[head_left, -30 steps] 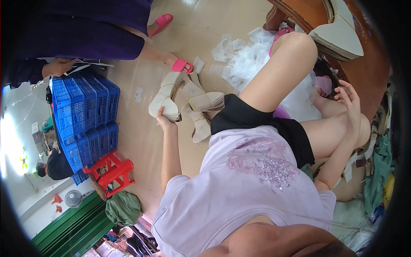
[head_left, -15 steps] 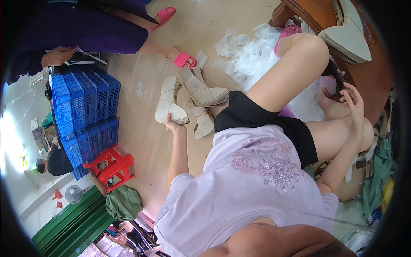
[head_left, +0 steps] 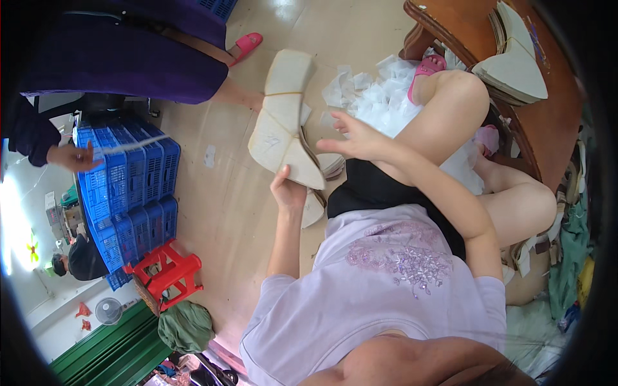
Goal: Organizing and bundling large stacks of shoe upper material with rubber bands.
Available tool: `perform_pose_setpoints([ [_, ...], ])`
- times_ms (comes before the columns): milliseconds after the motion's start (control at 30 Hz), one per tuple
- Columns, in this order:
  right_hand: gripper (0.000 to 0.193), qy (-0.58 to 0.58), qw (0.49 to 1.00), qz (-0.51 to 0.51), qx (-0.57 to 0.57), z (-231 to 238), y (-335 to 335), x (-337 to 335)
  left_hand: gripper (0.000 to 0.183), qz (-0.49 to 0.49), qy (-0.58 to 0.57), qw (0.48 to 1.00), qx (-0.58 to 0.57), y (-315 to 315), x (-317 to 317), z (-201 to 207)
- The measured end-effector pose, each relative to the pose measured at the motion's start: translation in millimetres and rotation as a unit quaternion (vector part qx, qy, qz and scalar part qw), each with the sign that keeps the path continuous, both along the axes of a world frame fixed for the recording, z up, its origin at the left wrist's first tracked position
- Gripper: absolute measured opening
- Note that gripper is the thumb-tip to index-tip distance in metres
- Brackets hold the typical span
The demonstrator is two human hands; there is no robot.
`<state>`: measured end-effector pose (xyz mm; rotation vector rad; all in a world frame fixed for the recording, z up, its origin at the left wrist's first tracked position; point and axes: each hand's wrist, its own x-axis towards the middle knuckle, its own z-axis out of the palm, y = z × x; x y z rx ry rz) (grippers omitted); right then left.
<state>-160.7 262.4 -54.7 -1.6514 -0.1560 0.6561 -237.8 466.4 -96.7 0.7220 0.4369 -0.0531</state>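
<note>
My left hand grips the lower edge of a bundle of cream curved flat pieces, its thumb on the top piece. Thin bands run around this bundle, and pen marks show on its upper face. Just to the right of it, my right hand reaches across my lap, fingers apart and holding nothing. Partly hidden behind the held bundle, a similar stack lies on the floor, and another curved piece or stack shows below it.
One more cream bundle lies on the brown table at the right. White sheets are heaped by my foot. At the left stand blue crates and a red stool. A co-worker in purple holds a white strip.
My left hand has raised the bundle off the floor, up and toward me. My right hand has come from my right knee across to beside it. The co-worker's hand has moved down.
</note>
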Motion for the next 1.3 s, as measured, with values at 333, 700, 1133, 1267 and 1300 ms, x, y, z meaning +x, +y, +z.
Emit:
perform_pose_setpoints([
  [333, 0.080, 0.139, 0.956, -0.134, 0.222, 8, -4, 27, 0.064, -0.162, -0.069, 0.984, -0.004, -4, 19, -17],
  [700, 0.066, 0.186, 0.926, -0.124, 0.306, 22, -32, 35, 0.102, -0.095, 0.486, 0.755, 0.429, 47, -17, -222],
  [1133, 0.068, 0.155, 0.938, -0.134, 0.279, 54, -48, 42, 0.094, -0.058, 0.401, 0.914, 0.005, 69, -44, -321],
  [1267, 0.053, 0.266, 0.889, -0.171, 0.332, 32, -62, 49, 0.087, -0.005, 0.454, 0.890, 0.040, 47, -31, -314],
  [1300, 0.046, 0.273, 0.849, -0.168, 0.419, 18, -62, 53, 0.083, -0.004, 0.448, 0.894, 0.031, 53, -36, -312],
])
